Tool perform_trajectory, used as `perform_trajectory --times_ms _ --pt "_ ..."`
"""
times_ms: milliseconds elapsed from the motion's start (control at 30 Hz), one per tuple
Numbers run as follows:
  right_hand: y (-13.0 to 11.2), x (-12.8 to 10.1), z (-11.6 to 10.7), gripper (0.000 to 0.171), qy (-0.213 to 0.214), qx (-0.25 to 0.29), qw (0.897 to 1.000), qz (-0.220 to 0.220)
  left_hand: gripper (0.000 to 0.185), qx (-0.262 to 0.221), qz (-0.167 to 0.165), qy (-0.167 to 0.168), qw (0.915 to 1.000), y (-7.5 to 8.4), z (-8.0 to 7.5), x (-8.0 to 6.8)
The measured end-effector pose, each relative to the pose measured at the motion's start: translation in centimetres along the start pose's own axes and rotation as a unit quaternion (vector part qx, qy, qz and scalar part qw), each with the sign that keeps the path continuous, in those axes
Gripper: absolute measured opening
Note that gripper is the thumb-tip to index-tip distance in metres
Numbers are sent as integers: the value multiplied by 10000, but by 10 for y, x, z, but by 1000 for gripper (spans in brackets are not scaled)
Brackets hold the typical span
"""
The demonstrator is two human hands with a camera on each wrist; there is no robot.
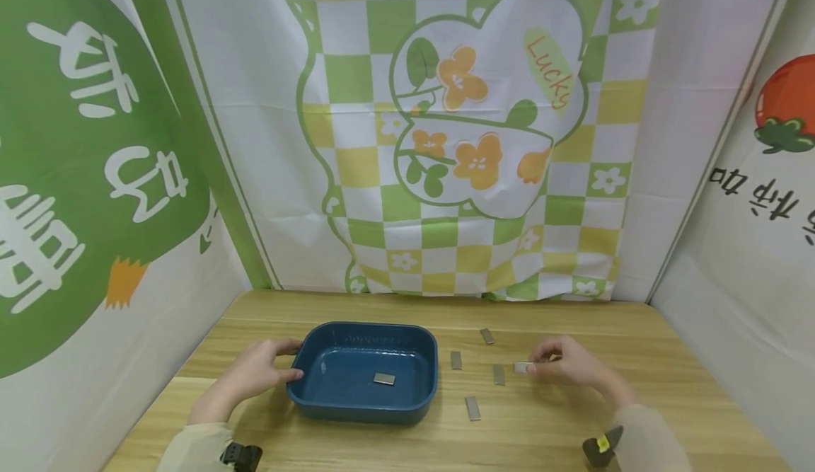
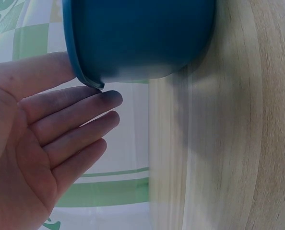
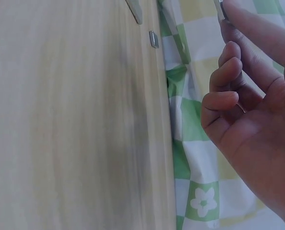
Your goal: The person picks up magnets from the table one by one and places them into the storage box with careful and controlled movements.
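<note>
A dark blue plastic basin stands on the wooden table with one small flat metal piece lying inside it. My left hand rests against the basin's left rim; in the left wrist view its fingers lie straight along the basin wall, with one digit above the rim. To the right of the basin, my right hand pinches another metal piece just above the table. The right wrist view shows that piece at the fingertips, the other fingers curled.
Several more metal pieces lie loose on the table between basin and right hand: one at the back, one beside the basin, one under the right hand's reach, one nearer me. Printed cloth walls close in three sides.
</note>
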State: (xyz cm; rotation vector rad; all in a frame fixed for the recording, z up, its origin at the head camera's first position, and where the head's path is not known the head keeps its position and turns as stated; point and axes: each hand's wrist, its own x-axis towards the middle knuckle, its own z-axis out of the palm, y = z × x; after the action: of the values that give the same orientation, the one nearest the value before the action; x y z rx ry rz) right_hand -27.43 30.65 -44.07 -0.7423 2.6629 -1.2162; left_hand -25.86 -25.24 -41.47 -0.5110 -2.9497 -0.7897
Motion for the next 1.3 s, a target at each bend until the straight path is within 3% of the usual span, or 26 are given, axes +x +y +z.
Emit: perform_trajectory --times_ms 200,533,800,1300 --pt "-7 5 0 14 -20 -158 9998 103 53 3 0 -31 10000 -1 0 0" --pt "-15 16 0 11 -59 -171 9992 -347 54 -61 -29 -92 9999 0 0 0" --pt "-19 25 1 12 -208 -146 9995 -205 53 -33 -7 -40 10000 -3 1 1" --pt "-33 47 4 12 -299 -114 9984 -460 53 -24 -40 -67 10000 -2 1 0"
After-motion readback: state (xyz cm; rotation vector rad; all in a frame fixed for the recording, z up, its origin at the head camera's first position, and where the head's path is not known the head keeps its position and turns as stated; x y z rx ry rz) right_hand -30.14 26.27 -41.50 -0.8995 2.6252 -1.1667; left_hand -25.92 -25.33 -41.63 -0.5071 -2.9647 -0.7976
